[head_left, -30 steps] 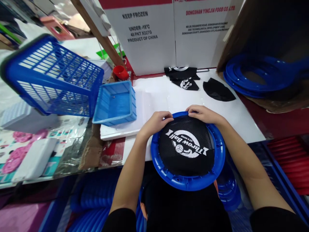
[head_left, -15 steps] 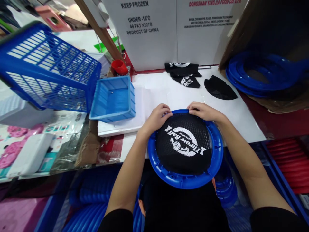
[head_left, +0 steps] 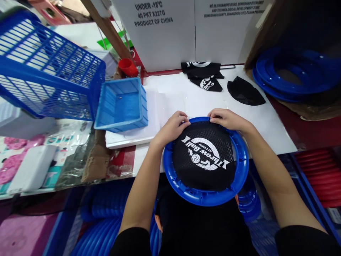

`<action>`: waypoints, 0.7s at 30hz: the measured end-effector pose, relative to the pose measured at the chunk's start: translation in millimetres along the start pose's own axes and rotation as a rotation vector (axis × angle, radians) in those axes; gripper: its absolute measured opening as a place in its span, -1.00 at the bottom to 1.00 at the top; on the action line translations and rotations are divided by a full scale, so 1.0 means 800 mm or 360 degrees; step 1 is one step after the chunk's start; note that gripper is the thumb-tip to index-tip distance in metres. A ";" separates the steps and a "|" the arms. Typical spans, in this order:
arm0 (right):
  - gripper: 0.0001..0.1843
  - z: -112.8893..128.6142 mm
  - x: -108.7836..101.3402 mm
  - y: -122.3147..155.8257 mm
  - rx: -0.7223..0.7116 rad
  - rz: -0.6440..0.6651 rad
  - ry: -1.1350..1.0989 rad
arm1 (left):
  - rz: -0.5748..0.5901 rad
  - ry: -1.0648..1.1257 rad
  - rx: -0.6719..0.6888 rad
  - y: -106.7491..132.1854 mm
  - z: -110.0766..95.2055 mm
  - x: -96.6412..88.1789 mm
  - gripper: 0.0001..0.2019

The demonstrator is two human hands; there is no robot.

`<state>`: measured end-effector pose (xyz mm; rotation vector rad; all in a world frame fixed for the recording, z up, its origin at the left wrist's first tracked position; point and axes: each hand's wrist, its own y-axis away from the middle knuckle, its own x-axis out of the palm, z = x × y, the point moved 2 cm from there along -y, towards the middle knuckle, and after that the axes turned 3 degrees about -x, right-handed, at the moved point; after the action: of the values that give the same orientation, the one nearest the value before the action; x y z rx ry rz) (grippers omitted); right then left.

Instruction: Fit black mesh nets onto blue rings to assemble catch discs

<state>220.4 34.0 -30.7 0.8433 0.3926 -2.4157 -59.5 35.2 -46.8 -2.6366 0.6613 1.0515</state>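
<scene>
Mesh (head_left: pixel 204 158), black with a white "Throw Ball" print, lies inside the blue ring (head_left: pixel 206 200), whose near part reaches past the front edge of the white tabletop (head_left: pixel 170 99) and over the person's lap; whether its far side rests on the surface I cannot tell. Both hands work at the far rim, a short gap between them. The left hand (head_left: pixel 174 128) has its thumb and fingers drawn close together at the upper left of the ring, while the right hand (head_left: pixel 226 119) pinches the rim just across from it, thumb bent in toward the cloth. Each grip is narrow and on the rim, but the fingers hide whether fabric is caught under them too. Small raised posts show around the near inner edge, and the cloth reaches them there; along the right side a pale sliver shows between cloth and ring. The step in hand looks to be fixing the cloth's edge to the far rim, with the near side apparently seated. The next move probably calls for steady thumb pressure along that far edge, then drawing the cloth outward on the right, without tugging the near side loose. Beyond the hands lie more black mesh pieces (head_left: pixel 206 84), well apart from the ring.
</scene>
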 end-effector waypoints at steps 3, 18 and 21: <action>-0.78 -0.001 0.001 -0.001 -0.0015 -0.0003 0.0037 | 0.0048 0.0057 -0.0021 -0.001 0.001 0.002 -0.82; -0.81 0.003 -0.003 0.008 0.0007 -0.0010 0.0085 | -0.0035 0.0053 -0.0013 0.003 -0.012 0.000 -0.86; -0.83 0.007 -0.001 0.008 0.0002 -0.0095 0.0096 | -0.0076 -0.0039 0.0271 0.005 -0.024 0.003 -0.89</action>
<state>222.1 26.6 -26.8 0.9190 0.4453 -2.4499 -48.3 24.1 -34.9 -2.4779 0.6487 0.9671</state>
